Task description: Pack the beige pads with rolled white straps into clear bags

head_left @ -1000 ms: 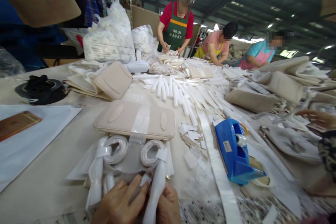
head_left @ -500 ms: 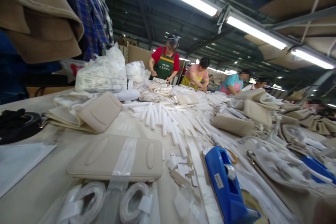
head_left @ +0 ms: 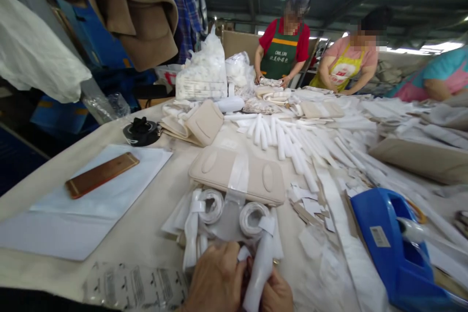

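At the bottom edge my left hand (head_left: 215,280) and my right hand (head_left: 277,295) are closed together around a white rolled strap (head_left: 259,267) that stands up between them. Just beyond the fingers lie two coiled white straps (head_left: 251,216) with paper tabs on clear film. Behind those sits a flat beige padded piece (head_left: 237,175) with a clear tape band across its middle.
A blue tape dispenser (head_left: 395,246) stands at the right. A gold phone (head_left: 102,180) lies on white sheets (head_left: 91,209) at the left, by a black object (head_left: 142,131). Rows of white rolls (head_left: 278,134) cover the table's middle. Three people work at the far side.
The view rose off the table half a second ago, then dropped back and swung left. My hands are back in sight, still closed on the white roll.
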`<action>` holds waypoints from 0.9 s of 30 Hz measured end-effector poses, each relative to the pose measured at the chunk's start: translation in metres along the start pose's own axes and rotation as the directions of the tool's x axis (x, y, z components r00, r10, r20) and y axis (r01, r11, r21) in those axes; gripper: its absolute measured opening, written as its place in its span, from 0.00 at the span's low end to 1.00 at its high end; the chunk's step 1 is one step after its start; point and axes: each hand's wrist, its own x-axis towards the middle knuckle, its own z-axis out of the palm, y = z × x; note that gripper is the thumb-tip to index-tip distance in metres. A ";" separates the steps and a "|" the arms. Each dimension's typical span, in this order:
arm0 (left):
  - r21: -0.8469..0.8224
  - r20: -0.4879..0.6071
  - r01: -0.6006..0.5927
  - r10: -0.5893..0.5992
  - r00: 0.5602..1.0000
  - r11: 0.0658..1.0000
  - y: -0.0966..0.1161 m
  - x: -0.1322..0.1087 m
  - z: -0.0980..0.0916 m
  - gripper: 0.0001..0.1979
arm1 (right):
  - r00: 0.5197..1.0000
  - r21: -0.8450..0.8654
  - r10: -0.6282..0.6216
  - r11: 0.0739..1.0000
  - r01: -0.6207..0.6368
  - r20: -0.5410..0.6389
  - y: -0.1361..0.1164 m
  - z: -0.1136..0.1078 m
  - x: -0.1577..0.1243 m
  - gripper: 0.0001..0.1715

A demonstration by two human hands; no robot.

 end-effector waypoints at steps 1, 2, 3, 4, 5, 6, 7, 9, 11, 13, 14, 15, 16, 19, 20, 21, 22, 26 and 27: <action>0.000 0.037 0.047 -0.047 0.998 0.999 0.003 0.001 -0.003 0.10 | 1.000 0.004 0.005 1.000 -0.005 -0.005 0.000 0.000 0.000 0.21; 0.002 0.066 0.078 -0.078 0.995 0.997 0.005 0.002 -0.006 0.10 | 1.000 0.007 0.009 1.000 -0.009 -0.008 0.000 0.000 -0.001 0.20; 0.008 0.085 0.093 -0.093 0.992 0.996 0.007 0.003 -0.008 0.10 | 1.000 0.007 0.013 1.000 -0.013 -0.011 -0.001 0.000 -0.001 0.20; 0.017 0.090 0.098 -0.099 0.991 0.995 0.009 0.003 -0.008 0.10 | 1.000 0.005 0.017 1.000 -0.017 -0.012 -0.001 0.000 -0.001 0.19; 0.029 0.085 0.095 -0.097 0.992 0.995 0.009 0.003 -0.008 0.10 | 1.000 0.002 0.021 1.000 -0.021 -0.012 -0.001 0.000 -0.001 0.19; 0.043 0.074 0.087 -0.090 0.993 0.995 0.009 0.004 -0.006 0.10 | 1.000 -0.006 0.025 1.000 -0.025 -0.012 -0.002 0.000 -0.001 0.18; 0.060 0.059 0.079 -0.082 0.995 0.995 0.009 0.003 -0.004 0.10 | 1.000 -0.019 0.030 0.999 -0.030 -0.010 -0.003 0.000 0.000 0.18; 0.083 0.023 0.055 -0.057 0.998 0.995 0.007 0.003 0.000 0.09 | 0.999 -0.044 0.037 0.998 -0.037 -0.002 -0.006 -0.001 -0.001 0.17; 0.086 -0.028 0.016 -0.014 1.000 0.996 0.006 0.002 0.003 0.09 | 0.999 -0.086 0.034 0.996 -0.033 0.014 -0.010 0.000 -0.002 0.17; 0.090 -0.083 -0.032 0.039 0.996 0.995 0.005 0.002 0.003 0.08 | 0.999 -0.148 0.034 0.989 -0.028 0.039 -0.016 0.000 -0.005 0.16; 0.093 -0.099 -0.049 0.058 0.993 0.994 0.005 0.003 0.003 0.07 | 0.997 -0.184 0.046 0.982 -0.034 0.060 -0.019 -0.001 -0.006 0.15; 0.099 -0.108 -0.056 0.067 0.992 0.993 0.005 0.003 0.002 0.07 | 0.994 -0.219 0.064 0.975 -0.044 0.086 -0.023 -0.001 -0.006 0.15; 0.107 -0.106 -0.055 0.066 0.992 0.993 0.006 0.004 0.001 0.07 | 0.990 -0.244 0.084 0.968 -0.055 0.113 -0.025 -0.002 -0.007 0.15; 0.119 -0.069 -0.023 0.031 0.997 0.993 0.007 0.005 -0.003 0.06 | 0.978 -0.226 0.134 0.970 -0.095 0.163 -0.028 -0.003 -0.006 0.16; 0.119 -0.052 -0.010 0.016 0.999 0.993 0.007 0.006 -0.004 0.06 | 0.976 -0.190 0.142 0.976 -0.110 0.164 -0.027 -0.004 -0.005 0.16; 0.117 -0.032 0.003 0.001 0.999 0.993 0.007 0.006 -0.005 0.06 | 0.976 -0.142 0.149 0.982 -0.126 0.158 -0.026 -0.004 -0.005 0.17; 0.108 -0.014 0.016 -0.014 1.000 0.994 0.008 0.006 -0.006 0.06 | 0.975 -0.094 0.160 0.985 -0.146 0.156 -0.023 -0.003 -0.004 0.17; 0.079 0.029 0.035 -0.038 0.999 0.996 0.008 0.007 -0.008 0.06 | 0.982 0.057 0.158 0.985 -0.165 0.105 -0.013 0.000 -0.003 0.14; 0.082 0.030 0.030 -0.033 0.999 0.996 0.008 0.007 -0.008 0.06 | 0.986 0.079 0.148 0.985 -0.154 0.080 -0.012 0.001 -0.003 0.13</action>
